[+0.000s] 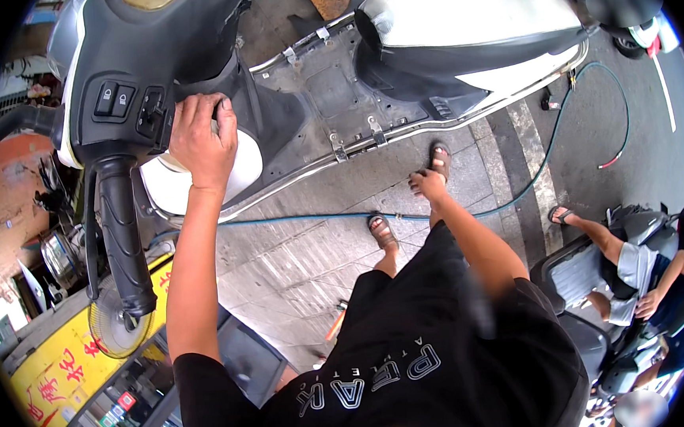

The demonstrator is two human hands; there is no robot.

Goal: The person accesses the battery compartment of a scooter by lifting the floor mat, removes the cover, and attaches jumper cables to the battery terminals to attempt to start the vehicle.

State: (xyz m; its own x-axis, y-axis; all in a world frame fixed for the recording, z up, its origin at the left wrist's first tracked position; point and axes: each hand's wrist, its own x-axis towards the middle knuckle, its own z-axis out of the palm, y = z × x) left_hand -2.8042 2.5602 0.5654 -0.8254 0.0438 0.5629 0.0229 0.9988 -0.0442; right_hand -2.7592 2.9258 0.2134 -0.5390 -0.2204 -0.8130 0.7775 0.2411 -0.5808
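A white and black scooter stands across the top, its handlebar cover [116, 102] at the upper left. My left hand [204, 140] reaches in just right of the handlebar switches [151, 112], over a white round-edged body panel [244, 169]. Its fingers are curled with the thumb against them, and anything in them is hidden. The black rubber grip [125, 236] hangs toward me, left of my forearm. My right hand [429, 183] hangs by my sandalled foot, below the scooter's footboard [330, 95], fingers loosely apart and holding nothing visible.
A blue-green hose [310, 217] runs along the pavement between my feet and the scooter, curving off at the right. A person on another scooter [577, 284] is at the lower right. A fan [119, 320] and a yellow sign [60, 376] are at the lower left.
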